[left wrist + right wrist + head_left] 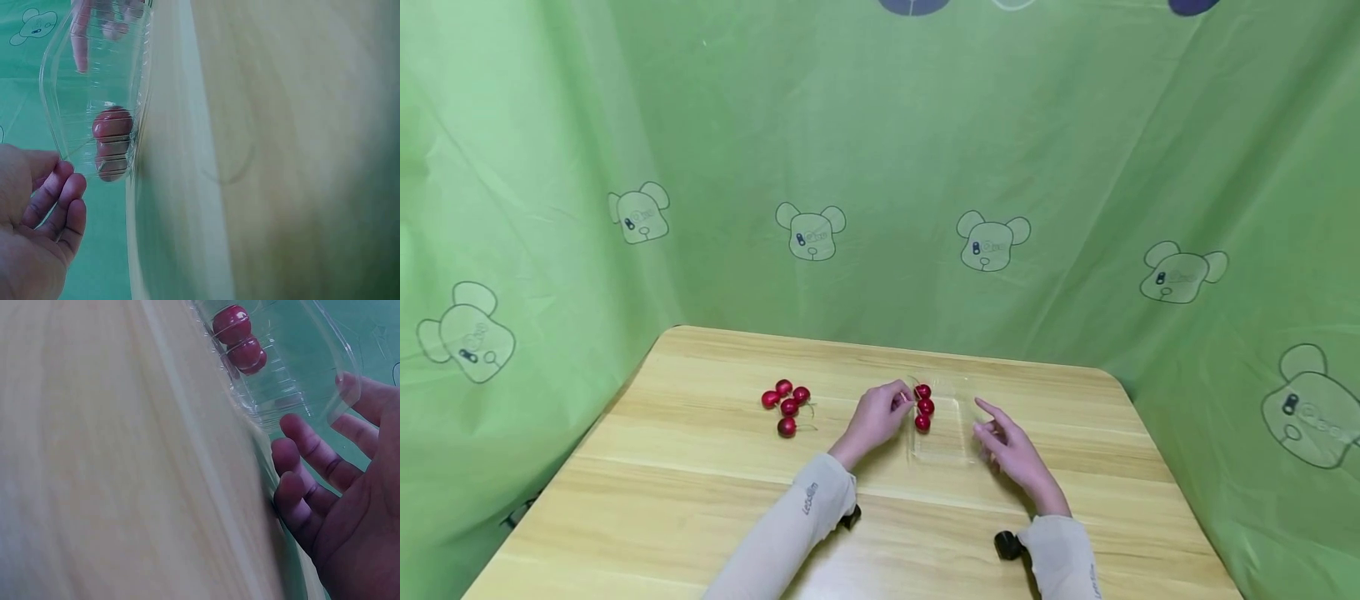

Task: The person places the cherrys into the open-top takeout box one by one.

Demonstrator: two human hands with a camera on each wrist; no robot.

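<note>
Below centre, the left hand (pixel 878 414) pinches a cherry stem (pixel 80 148) at the clear plastic container (pixel 946 435). Lower right, the right hand (pixel 1015 452) spreads loosely.

I see a box (pixel 945 437) on the table (pixel 700 492), between the left hand (pixel 877 415) and the right hand (pixel 1013 452). Three cherries (pixel 925 406) sit in a row inside it, by its left side. Five more cherries (pixel 789 407) lie left of the left hand. A curtain (pixel 887 150) hangs behind the table.
</note>
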